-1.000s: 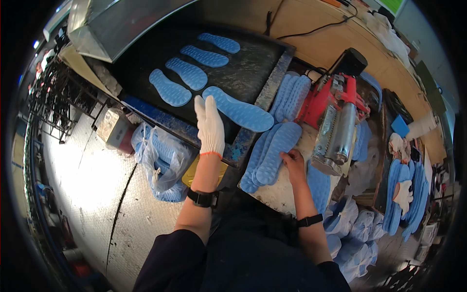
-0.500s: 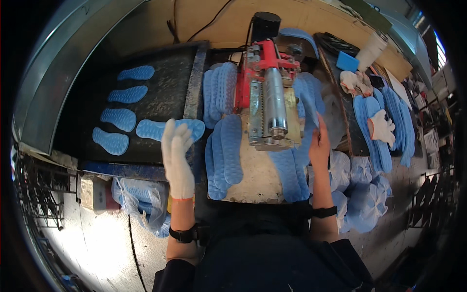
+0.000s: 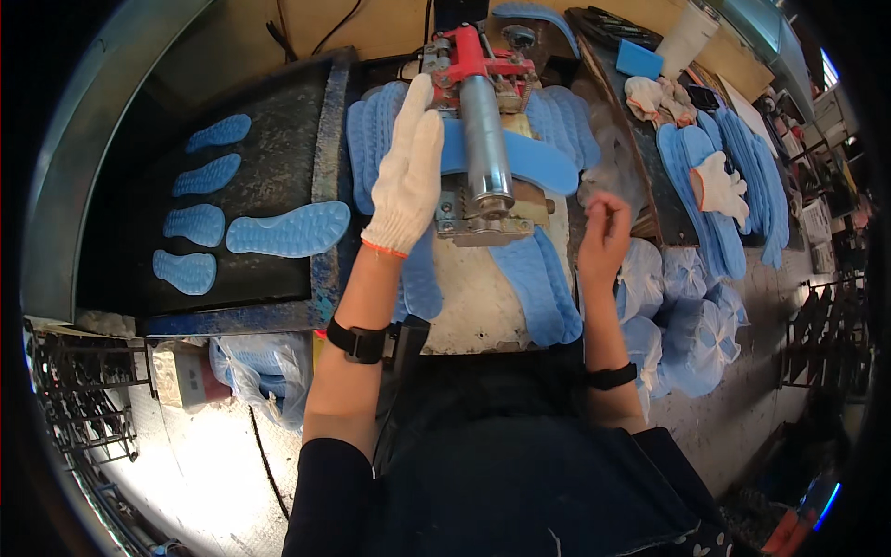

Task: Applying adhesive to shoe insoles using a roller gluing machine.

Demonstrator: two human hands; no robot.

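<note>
A blue shoe insole (image 3: 538, 165) lies crosswise under the metal roller (image 3: 485, 139) of a red-framed machine (image 3: 464, 51). My left hand (image 3: 408, 172), in a white knitted glove, is at the insole's left end with its fingers stretched out. Whether the palm touches the insole, I cannot tell. My bare right hand (image 3: 605, 232) is just beyond the insole's right end, fingers loosely bent and apart, nothing visible in them. Stacked insoles (image 3: 371, 139) lie left of the machine, partly behind my glove, and more insoles (image 3: 543, 288) lie at its front right.
A dark tray table (image 3: 269, 176) on the left carries several spread insoles. On the right bench are bundled insoles (image 3: 752, 176), a white glove (image 3: 719, 186), a blue box (image 3: 639, 59) and a white roll (image 3: 687, 37). Filled plastic bags (image 3: 701, 343) stand below it.
My left hand has moved from the tray table to the roller's left side. The insole from my right hand now lies under the roller, and that hand has let go. The view has shifted.
</note>
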